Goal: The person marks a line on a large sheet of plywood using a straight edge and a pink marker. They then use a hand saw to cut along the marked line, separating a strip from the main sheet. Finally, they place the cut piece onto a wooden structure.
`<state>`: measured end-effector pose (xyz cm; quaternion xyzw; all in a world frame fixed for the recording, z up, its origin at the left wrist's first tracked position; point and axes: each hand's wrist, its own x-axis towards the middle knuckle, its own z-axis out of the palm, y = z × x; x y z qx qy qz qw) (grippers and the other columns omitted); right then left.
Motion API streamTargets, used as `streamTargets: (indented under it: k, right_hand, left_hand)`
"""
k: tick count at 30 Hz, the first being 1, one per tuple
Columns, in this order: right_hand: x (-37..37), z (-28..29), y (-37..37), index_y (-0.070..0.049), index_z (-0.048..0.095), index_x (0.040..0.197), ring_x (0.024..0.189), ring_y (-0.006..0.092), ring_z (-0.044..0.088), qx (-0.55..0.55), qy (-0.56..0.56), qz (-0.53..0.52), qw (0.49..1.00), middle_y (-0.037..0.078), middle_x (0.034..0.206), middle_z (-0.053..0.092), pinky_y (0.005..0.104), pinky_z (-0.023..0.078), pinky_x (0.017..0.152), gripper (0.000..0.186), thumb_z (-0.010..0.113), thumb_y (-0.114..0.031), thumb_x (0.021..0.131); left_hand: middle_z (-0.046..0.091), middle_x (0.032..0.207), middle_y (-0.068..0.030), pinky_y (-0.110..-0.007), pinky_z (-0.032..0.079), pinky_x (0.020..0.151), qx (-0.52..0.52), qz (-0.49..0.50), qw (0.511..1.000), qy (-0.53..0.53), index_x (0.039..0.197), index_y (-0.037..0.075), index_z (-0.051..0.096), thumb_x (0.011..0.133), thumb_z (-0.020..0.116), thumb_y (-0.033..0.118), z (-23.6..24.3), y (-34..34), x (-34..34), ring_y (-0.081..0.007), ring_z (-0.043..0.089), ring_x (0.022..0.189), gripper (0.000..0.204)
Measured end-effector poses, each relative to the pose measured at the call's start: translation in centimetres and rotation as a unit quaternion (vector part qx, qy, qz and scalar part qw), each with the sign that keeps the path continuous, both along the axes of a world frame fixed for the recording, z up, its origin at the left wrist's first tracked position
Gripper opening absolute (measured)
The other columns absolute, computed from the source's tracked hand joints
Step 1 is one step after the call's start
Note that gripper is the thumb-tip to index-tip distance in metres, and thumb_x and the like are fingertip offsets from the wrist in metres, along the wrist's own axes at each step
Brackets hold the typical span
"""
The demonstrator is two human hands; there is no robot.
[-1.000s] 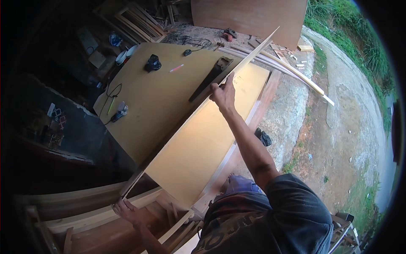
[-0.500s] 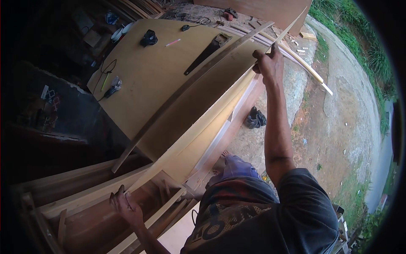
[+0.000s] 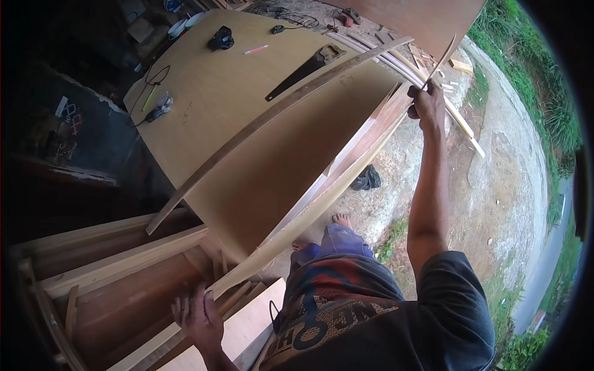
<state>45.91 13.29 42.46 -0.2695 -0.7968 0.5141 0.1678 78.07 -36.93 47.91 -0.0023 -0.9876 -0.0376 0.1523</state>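
A long, thin plywood panel [image 3: 238,272] is tilted nearly on edge, running diagonally across the view. My right hand [image 3: 427,102] grips its far upper part, fingers closed round it. My left hand [image 3: 198,312] holds its near lower end at the thumb, with the other fingers spread. Left of the panel a narrow wooden strip [image 3: 272,114] crosses a large tan sheet [image 3: 204,93]. A handsaw [image 3: 300,73] lies on that sheet beside the strip, along with a pink pen [image 3: 255,49], a dark power tool [image 3: 159,110] and a black plastic bundle [image 3: 221,38].
An open wooden frame [image 3: 124,260] stands at lower left. An upright board [image 3: 433,18] and long pale strips [image 3: 461,123] are at the back. A black bag [image 3: 365,179] lies on the ground by my bare foot [image 3: 341,219]. A concrete path [image 3: 513,167] runs along grass at right.
The panel has swung right and tipped onto its edge, uncovering a darker surface and the narrow strip beside the saw. My right hand has moved right; my left hand has shifted slightly right and down.
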Motion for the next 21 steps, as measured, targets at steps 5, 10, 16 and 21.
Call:
streamTargets:
  k: [5, 10, 16, 21]
  right_hand:
    - [-1.3, -12.3, 1.1, 0.005, 0.048, 0.124, 0.051, 0.0223, 0.062, -0.028, -0.022, 0.016, 0.999, 0.014, 0.063, 0.062, 0.0349, 0.05, 0.047, 0.047, 0.06, -0.012, 0.082]
    - [-1.6, -28.9, 3.7, 0.001, 0.035, 0.141, 0.061, 0.0267, 0.067, -0.018, -0.068, 0.068, 0.995, 0.018, 0.079, 0.067, 0.0391, 0.055, 0.06, 0.066, 0.061, -0.022, 0.085]
    - [-2.6, -43.5, 6.7, -0.008, 0.025, 0.154, 0.098, 0.0273, 0.067, -0.085, 0.058, 0.108, 0.989, 0.021, 0.114, 0.066, 0.0366, 0.057, 0.08, 0.081, 0.067, -0.033, 0.09]
    - [-3.8, -49.2, 4.6, -0.006, 0.026, 0.153, 0.108, 0.0222, 0.06, -0.156, -0.017, 0.095, 0.983, 0.014, 0.126, 0.06, 0.0344, 0.055, 0.082, 0.081, 0.07, -0.03, 0.089]
  left_hand:
    - [0.07, 0.09, -0.0103, -0.045, 0.047, 0.079, 0.101, 0.013, 0.991, -0.085, 0.101, 0.008, 0.072, 0.088, 0.065, 0.01, -11.3, 3.4, -1.2, -0.0323, 0.063, 0.084, 0.015]
    - [0.071, 0.088, -0.0089, -0.045, 0.05, 0.08, 0.11, 0.032, 0.988, -0.106, 0.096, 0.009, 0.072, 0.084, 0.068, 0.007, -25.8, 4.8, -0.6, -0.0299, 0.066, 0.084, 0.013]
    - [0.071, 0.089, -0.0101, -0.045, 0.052, 0.078, 0.102, 0.09, 0.983, -0.126, 0.094, 0.009, 0.071, 0.082, 0.072, 0.008, -36.7, 7.3, -1.8, -0.031, 0.067, 0.085, 0.012]
    - [0.071, 0.094, -0.0109, -0.045, 0.052, 0.081, 0.118, 0.15, 0.978, -0.081, 0.104, 0.01, 0.071, 0.083, 0.07, 0.004, -39.8, 6.5, -2.8, -0.0313, 0.067, 0.088, 0.022]
